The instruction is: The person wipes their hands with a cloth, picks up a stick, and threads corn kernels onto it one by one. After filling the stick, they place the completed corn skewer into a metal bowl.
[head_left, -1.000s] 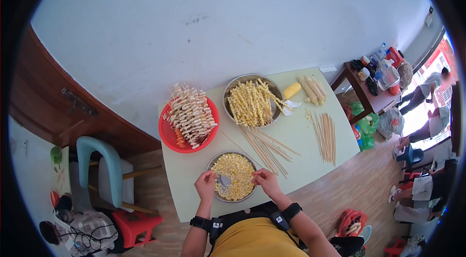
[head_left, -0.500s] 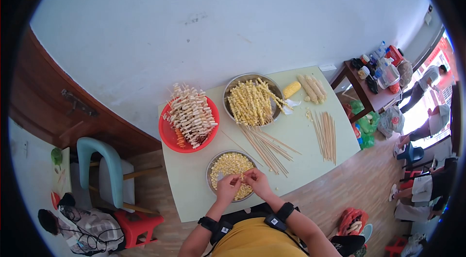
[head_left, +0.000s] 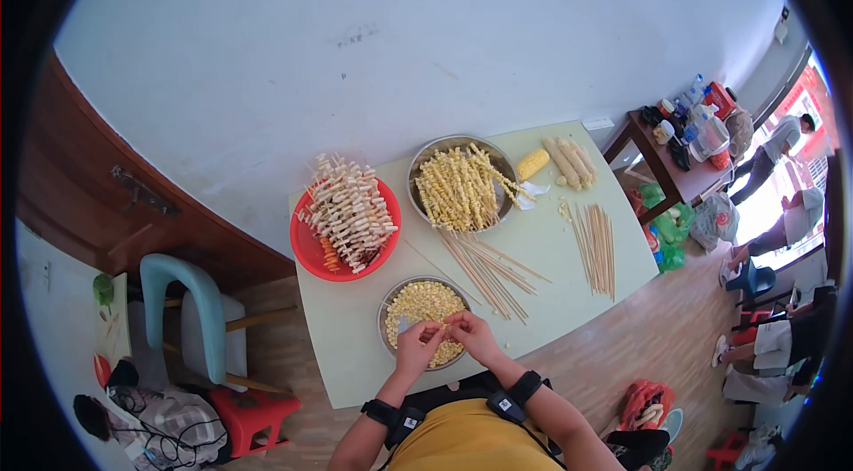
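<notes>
A steel bowl (head_left: 384, 329) of loose corn kernels (head_left: 422, 300) stands at the table's near edge. Over its right side, my left hand (head_left: 418, 347) and my right hand (head_left: 471, 335) meet, fingertips pinched together. A small yellow bit, apparently a corn kernel, shows between them; the fingers hide most of it, and I cannot make out any stick there. Beyond the hands, bamboo skewers (head_left: 498, 280) lie in a loose fan, their far ends by a larger steel bowl (head_left: 418, 171) piled with corn skewers (head_left: 458, 187).
A red basin (head_left: 306, 256) at the left holds skewers of pale slices. Farther right lie a corn cob (head_left: 533, 164), stripped cobs (head_left: 571, 162) and another row of skewers (head_left: 595, 249). Chairs and a red stool (head_left: 253, 422) stand left; several people are at the right.
Both hands stay almost where they were over the bowl, fingers still pinched. The things on the table have not visibly moved.
</notes>
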### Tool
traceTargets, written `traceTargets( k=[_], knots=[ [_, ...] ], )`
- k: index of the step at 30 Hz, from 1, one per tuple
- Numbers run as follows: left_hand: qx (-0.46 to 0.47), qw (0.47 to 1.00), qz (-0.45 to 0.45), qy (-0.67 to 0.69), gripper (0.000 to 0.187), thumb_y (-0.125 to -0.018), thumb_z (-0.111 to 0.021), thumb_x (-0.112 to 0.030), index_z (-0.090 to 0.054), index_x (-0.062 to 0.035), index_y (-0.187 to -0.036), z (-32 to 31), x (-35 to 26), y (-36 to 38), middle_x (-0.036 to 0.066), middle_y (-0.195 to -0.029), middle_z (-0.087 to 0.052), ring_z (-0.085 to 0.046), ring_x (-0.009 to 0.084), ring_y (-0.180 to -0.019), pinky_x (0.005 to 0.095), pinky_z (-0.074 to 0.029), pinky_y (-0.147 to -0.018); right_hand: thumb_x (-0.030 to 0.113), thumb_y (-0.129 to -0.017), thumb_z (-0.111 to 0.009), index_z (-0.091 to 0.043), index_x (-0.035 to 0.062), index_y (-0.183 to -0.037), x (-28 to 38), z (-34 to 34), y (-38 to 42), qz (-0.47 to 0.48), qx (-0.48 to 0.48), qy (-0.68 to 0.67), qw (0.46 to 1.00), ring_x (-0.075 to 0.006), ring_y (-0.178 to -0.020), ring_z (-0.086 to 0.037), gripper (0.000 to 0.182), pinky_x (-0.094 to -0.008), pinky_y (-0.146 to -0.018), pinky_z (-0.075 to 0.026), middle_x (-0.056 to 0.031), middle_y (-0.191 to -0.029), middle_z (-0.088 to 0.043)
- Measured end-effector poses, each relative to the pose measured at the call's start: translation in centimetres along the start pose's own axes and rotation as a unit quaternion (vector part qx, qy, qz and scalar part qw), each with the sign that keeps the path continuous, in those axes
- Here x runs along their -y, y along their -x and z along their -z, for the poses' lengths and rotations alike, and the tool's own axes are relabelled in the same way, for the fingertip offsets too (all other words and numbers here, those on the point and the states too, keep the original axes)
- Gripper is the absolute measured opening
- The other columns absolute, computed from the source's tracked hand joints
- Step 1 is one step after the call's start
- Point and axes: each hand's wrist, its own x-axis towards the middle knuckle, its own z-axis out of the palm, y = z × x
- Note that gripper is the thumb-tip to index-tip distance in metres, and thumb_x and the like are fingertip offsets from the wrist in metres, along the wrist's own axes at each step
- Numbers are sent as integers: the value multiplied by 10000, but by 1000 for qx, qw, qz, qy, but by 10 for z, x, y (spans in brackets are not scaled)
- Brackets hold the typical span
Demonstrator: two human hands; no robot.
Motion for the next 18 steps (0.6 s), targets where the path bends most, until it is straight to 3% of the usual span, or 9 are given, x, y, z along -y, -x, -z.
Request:
traceTargets(
  k=[8, 11, 12, 13, 16, 17, 18],
  knots=[
    [30, 999, -42, 12, 180, -762, -550, -7, -536, -4, -942, -2, -8, 1, 61, -801, -607, -593, 113, -714, 220, -473, -637, 49, -791, -547, -554, -22, -897, 2, 4, 0, 0, -23, -40, 999, -92, -681, -542, 129, -205, -623, -439, -54, -784, -585],
    [-46, 996, -2, -82, 224, -742, -577, -41, -535, -40, -962, 5, -18, -3, 51, -784, -587, -578, 155, -758, 273, -441, -750, 37, -773, -546, -570, -21, -867, 5, 12, 2, -26, -28, -18, 999, -84, -667, -530, 113, -200, -609, -427, -46, -751, -580],
    [-121, 963, -99, -220, 222, -724, -596, -75, -543, -59, -939, 12, -20, -6, 45, -743, -571, -566, 180, -745, 316, -402, -797, 37, -773, -546, -570, -21, -867, 8, 15, 4, -26, -28, -18, 999, -84, -667, -530, 113, -200, -609, -427, -46, -751, -580],
    [-193, 896, -192, -350, 222, -705, -614, -109, -551, -77, -916, 19, -20, -9, 40, -701, -554, -555, 204, -731, 359, -362, -843, 35, -762, -541, -571, -18, -853, 11, 18, 6, -33, -21, -37, 999, -79, -641, -514, 109, -197, -590, -413, -36, -720, -568],
    [-143, 861, -187, -451, 158, -742, -582, -186, -581, -105, -877, 34, 12, -6, 31, -682, -554, -553, 222, -781, 422, -284, -880, 38, -750, -526, -571, -11, -828, 17, 27, 8, -43, -32, -57, 997, -70, -592, -477, 103, -191, -557, -385, -18, -665, -539],
    [-144, 861, -188, -451, 158, -742, -582, -186, -581, -105, -877, 40, 16, -3, 31, -682, -554, -553, 222, -781, 422, -284, -880, 43, -748, -516, -570, -6, -817, 18, 30, 8, -44, -51, -58, 996, -66, -568, -455, 101, -189, -543, -371, -9, -640, -522],
    [-72, 894, -128, -423, 164, -754, -566, -223, -596, -96, -854, 44, 20, -1, 39, -682, -567, -560, 228, -760, 407, -326, -835, 43, -748, -516, -570, -6, -817, 19, 33, 7, -43, -52, -58, 996, -66, -568, -455, 101, -189, -543, -371, -9, -640, -522]
  ],
)
